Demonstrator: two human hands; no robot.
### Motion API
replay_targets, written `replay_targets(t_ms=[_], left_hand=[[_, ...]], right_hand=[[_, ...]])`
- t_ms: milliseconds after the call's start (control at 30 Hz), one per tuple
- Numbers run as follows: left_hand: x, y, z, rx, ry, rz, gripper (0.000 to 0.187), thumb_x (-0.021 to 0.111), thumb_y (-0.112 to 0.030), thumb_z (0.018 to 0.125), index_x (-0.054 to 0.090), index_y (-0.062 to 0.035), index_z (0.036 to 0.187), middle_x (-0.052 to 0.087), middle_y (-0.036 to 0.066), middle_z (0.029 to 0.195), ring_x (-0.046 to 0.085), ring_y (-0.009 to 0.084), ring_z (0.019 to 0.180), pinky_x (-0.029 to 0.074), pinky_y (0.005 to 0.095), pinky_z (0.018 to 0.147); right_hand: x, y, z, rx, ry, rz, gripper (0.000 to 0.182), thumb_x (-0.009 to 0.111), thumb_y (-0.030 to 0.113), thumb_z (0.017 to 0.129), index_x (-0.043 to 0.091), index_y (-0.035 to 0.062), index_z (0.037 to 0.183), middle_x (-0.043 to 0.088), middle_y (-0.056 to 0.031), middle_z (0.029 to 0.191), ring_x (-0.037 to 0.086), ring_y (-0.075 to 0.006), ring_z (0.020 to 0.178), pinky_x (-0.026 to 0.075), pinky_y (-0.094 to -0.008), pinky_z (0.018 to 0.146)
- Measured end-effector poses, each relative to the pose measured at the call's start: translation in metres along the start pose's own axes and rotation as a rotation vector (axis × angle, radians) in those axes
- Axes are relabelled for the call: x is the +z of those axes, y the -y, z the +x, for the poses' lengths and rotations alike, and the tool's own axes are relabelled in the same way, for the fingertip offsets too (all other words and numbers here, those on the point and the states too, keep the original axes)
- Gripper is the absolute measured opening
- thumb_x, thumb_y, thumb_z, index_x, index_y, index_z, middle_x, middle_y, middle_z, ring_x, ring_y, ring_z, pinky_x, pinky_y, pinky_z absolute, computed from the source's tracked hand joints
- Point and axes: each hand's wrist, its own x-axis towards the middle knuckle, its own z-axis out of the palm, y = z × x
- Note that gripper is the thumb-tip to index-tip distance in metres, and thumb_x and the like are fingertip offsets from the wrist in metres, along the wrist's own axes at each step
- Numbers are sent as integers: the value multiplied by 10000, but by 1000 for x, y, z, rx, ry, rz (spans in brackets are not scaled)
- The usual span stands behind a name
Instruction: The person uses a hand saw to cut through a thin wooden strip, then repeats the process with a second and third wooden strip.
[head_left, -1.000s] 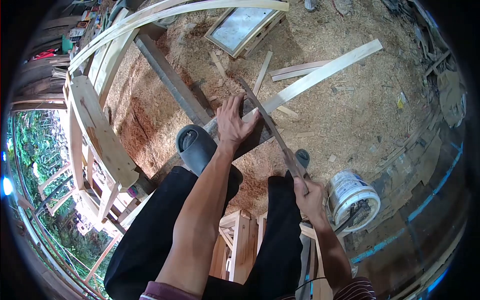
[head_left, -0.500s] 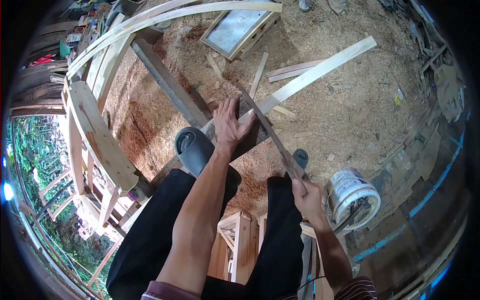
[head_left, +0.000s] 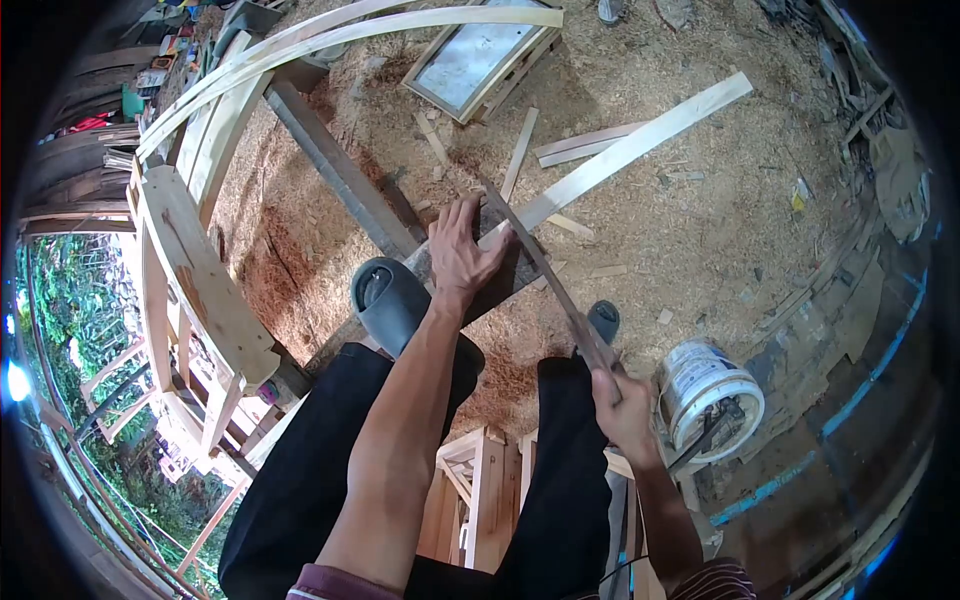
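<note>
My right hand (head_left: 622, 402) is closed around the handle end of a handsaw (head_left: 548, 268), whose narrow blade slants up and left. The blade crosses a pale wooden board (head_left: 640, 152) close to its near end. My left hand (head_left: 463, 248) grips that end and presses it onto a dark wooden block (head_left: 515, 270), with the thumb close to the blade. Just left of this hand, a foot in a dark slide sandal (head_left: 388, 305) rests on the wood. The cut itself is too small to make out.
A white bucket (head_left: 685, 365) with tools stands right of my right hand. A curved wooden frame (head_left: 205, 270) rises on the left. A framed panel (head_left: 480, 55) lies at the back. Wood strips (head_left: 520, 150) and sawdust cover the ground. Another sandal (head_left: 603, 318) is near the saw.
My right hand and the saw have shifted slightly back toward me, down and to the right. My left hand keeps its place on the board.
</note>
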Motion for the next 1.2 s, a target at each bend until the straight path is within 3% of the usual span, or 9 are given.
replay_targets(t_ms=[167,400,467,667,767,867,1033,1133,1200], left_hand=[[2,2,0,-41,38,-26,573,661,-407,727,532,-57,1162,575,122,1020,533,306,966,390,406,839],[1,1,2,-46,33,-29,573,661,-404,723,533,-49,1155,573,126,983,530,301,956,390,405,837],[3,1,0,-21,7,-8,583,664,-408,719,533,-45,1156,572,130,974,528,304,959,391,402,843],[5,3,2,28,-20,-23,566,659,-399,719,541,-22,1124,573,137,977,529,309,955,393,401,845],[3,0,-2,17,5,4,565,658,-393,720,539,-20,1127,572,133,974,529,306,952,393,406,840],[-1,-3,0,-18,6,-14,562,660,-412,728,543,-39,1132,575,127,994,525,307,963,391,395,835],[-2,-12,2,-177,-32,-80,406,472,-351,911,534,-42,1166,599,161,1029,547,323,992,384,406,860],[15,2,2,-177,-257,-4,423,463,-367,916,533,-41,1176,604,172,1035,556,332,981,382,416,874],[13,-2,3,-290,-241,-62,399,449,-364,924,587,-22,1079,616,179,984,561,334,959,385,420,877]], right_hand=[[32,15,71,-87,-6,-86,223,619,193,847,643,3,733,582,-201,640,584,-393,585,452,-420,509],[1,-31,2,-186,-51,9,182,624,153,828,647,0,732,591,-179,638,613,-349,587,463,-407,518],[-5,-34,-8,-67,44,-59,162,617,126,826,649,-1,731,575,-173,607,618,-334,570,463,-408,515],[30,16,85,-224,-104,-29,293,597,187,869,612,-21,663,508,-202,532,556,-371,501,411,-385,469],[20,7,59,-158,-53,-15,216,613,181,846,649,0,734,596,-197,640,604,-380,603,487,-409,588],[-3,-28,-4,-183,-67,29,259,568,155,872,615,-34,702,542,-178,567,590,-315,501,418,-367,467],[10,-20,24,-115,-25,-4,210,621,156,838,644,-3,703,568,-190,584,594,-375,557,462,-402,510],[31,7,75,-161,-70,8,248,611,196,852,645,6,696,572,-188,590,590,-371,555,457,-405,503],[33,9,79,-246,-47,-39,268,604,182,865,613,-26,696,496,-214,545,550,-345,481,406,-372,466]])
